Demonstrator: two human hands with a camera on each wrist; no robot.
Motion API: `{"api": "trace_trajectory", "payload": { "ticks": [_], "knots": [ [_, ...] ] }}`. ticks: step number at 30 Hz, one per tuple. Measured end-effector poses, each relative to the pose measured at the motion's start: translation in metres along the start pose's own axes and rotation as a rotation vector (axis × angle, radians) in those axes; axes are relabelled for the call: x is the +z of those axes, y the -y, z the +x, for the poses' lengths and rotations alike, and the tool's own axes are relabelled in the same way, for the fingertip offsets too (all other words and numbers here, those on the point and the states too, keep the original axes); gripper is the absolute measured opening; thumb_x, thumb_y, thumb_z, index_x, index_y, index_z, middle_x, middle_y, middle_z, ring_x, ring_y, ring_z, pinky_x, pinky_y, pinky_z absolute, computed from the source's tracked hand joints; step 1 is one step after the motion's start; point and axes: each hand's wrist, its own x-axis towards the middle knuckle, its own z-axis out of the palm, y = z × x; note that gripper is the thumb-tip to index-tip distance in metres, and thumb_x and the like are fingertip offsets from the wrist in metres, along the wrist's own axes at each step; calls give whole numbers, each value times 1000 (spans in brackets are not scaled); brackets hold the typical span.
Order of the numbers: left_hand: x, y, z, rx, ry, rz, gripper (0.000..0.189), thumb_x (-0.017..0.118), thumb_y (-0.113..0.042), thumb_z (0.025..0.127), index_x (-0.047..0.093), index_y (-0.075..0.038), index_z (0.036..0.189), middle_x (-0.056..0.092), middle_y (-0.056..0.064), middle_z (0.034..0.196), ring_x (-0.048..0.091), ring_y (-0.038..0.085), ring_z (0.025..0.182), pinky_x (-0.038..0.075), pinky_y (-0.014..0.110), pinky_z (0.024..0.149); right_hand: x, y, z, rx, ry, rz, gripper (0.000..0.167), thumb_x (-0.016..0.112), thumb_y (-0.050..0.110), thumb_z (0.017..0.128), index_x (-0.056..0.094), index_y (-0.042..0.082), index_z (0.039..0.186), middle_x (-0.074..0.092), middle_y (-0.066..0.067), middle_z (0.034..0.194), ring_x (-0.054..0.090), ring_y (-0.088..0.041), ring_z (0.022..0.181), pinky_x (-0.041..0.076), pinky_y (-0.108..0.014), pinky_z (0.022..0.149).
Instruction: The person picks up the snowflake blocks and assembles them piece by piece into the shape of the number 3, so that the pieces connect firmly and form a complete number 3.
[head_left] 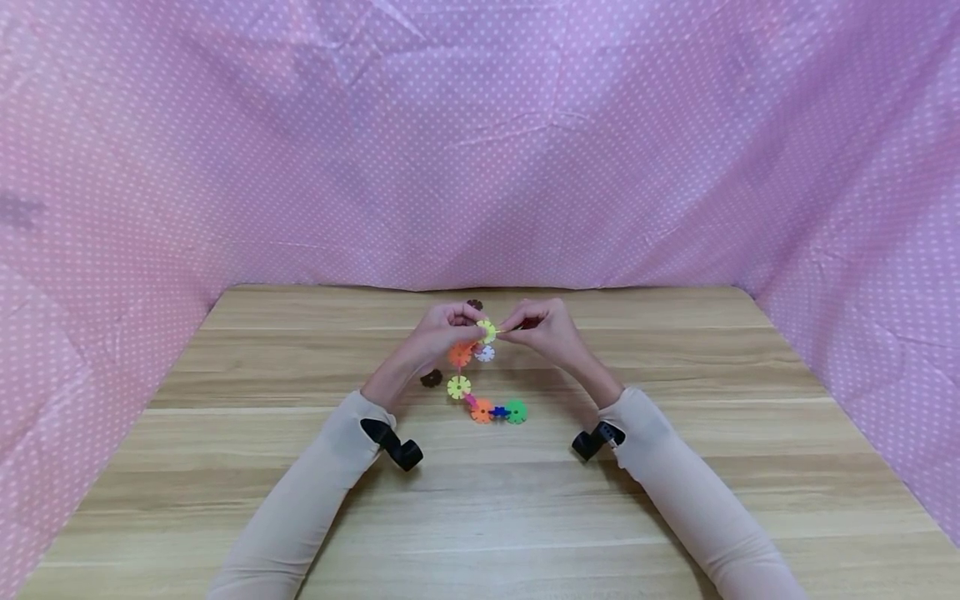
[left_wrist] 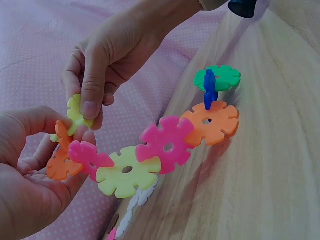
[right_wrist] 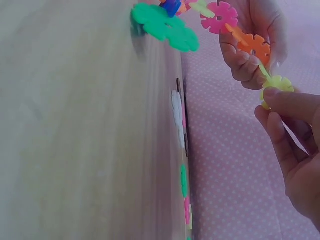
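Chain of notched plastic discs (head_left: 459,387) is held over the wooden table (head_left: 637,517), between both hands and below them in head view. Far end of chain: green disc (left_wrist: 227,77), then blue disc (left_wrist: 210,90), orange disc (left_wrist: 212,131), pink disc (left_wrist: 152,134), and on up to the left hand. Whether the green end touches the table can't be told.

Left hand (head_left: 438,333): one yellow disc (head_left: 488,331) is pinched between thumb and fingers, at the top of the chain. Right hand (head_left: 551,333): a second yellow disc (right_wrist: 281,85) is pinched by thumb and fingertips, edge meeting the first; whether slots are engaged can't be told.

White disc (head_left: 485,353) is seen just below the hands in head view. Brown disc (head_left: 431,378) is left loose near the left wrist. Table is backed by pink dotted cloth (head_left: 480,167).
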Motion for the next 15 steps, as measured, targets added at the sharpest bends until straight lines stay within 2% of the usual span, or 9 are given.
{"api": "trace_trajectory", "payload": {
  "ticks": [3, 6, 10, 15],
  "knots": [
    [1, -1, -1, -3, -18, 4, 15, 67, -1, 94, 67, 2, 109, 65, -2, 88, 60, 10, 80, 54, 17, 70, 0, 1, 0, 7, -5, -10, 11, 81, -7, 81, 81, 4, 81, 75, -22, 84, 57, -8, 63, 46, -16, 55],
    [0, 0, -1, -15, -22, 10, 15, 67, -1, 94, 67, 1, 109, 66, -3, 88, 61, 9, 80, 54, 17, 70, 2, 1, 1, 31, -7, -31, 8, 81, -5, 81, 80, 2, 82, 75, -22, 86, 60, -11, 66, 49, -15, 58],
    [-3, 2, 0, -22, 5, 14, 14, 66, -3, 95, 65, -2, 109, 67, -3, 89, 63, 9, 80, 54, 18, 72, 5, 1, 2, 60, 2, -55, 6, 81, -3, 82, 78, -3, 87, 75, -21, 88, 66, -22, 73, 54, -16, 64],
    [-7, 4, 0, -24, 36, 14, 15, 64, -6, 97, 63, -4, 112, 67, -4, 92, 63, 9, 85, 54, 20, 77, 4, 1, 2, 91, 42, -66, 12, 82, -2, 83, 77, -2, 94, 75, -19, 94, 68, -31, 82, 57, -20, 68]
  ]
}}
